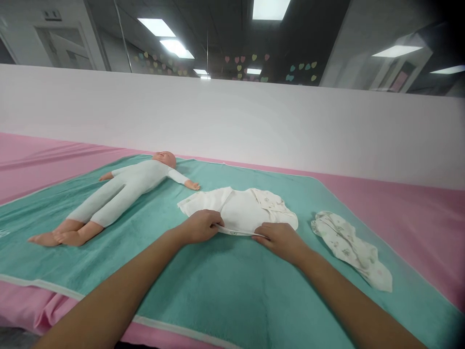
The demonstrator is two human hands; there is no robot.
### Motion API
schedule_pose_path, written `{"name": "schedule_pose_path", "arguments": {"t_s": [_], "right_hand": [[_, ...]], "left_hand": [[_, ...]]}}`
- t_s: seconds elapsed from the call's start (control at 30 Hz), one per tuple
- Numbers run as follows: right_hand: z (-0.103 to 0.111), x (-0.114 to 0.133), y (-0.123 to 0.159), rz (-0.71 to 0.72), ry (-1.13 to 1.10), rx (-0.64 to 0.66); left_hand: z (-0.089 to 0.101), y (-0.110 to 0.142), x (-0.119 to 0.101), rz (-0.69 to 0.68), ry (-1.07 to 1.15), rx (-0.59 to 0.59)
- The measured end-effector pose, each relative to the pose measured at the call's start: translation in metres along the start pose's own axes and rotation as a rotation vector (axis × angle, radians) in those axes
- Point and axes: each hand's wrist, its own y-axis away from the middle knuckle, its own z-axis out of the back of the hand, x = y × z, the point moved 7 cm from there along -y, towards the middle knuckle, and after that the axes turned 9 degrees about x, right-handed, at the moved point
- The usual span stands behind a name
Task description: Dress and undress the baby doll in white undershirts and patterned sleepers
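A white baby garment (241, 208) with a faint printed pattern lies spread on the teal towel (218, 286). My left hand (203, 225) pinches its near edge on the left, fingers closed over the fabric. The same edge is gripped farther right by my right hand (281, 238), thumb under the cloth. Between the two hands the edge runs nearly straight, with a small snap or mark on it. To the left a baby doll (132, 186) in a white suit lies on its back, one hand near the garment's far left corner.
Another patterned white cloth item (350, 247) lies crumpled on the towel at the right. Pink sheeting (410, 213) shows around the towel. Behind stands a low white wall (232, 121) topped by a mirror or glass (218, 39).
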Motion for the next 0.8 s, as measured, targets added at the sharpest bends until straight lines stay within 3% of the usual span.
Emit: {"name": "schedule_pose_path", "arguments": {"t_s": [0.3,0.8], "right_hand": [[0.002,0.006,0.002,0.014,-0.047,0.032],[0.0,0.007,0.002,0.002,-0.034,0.012]], "left_hand": [[0.0,0.001,-0.004,-0.057,0.074,0.026],[-0.009,-0.001,0.002,0.026,0.167,0.07]]}}
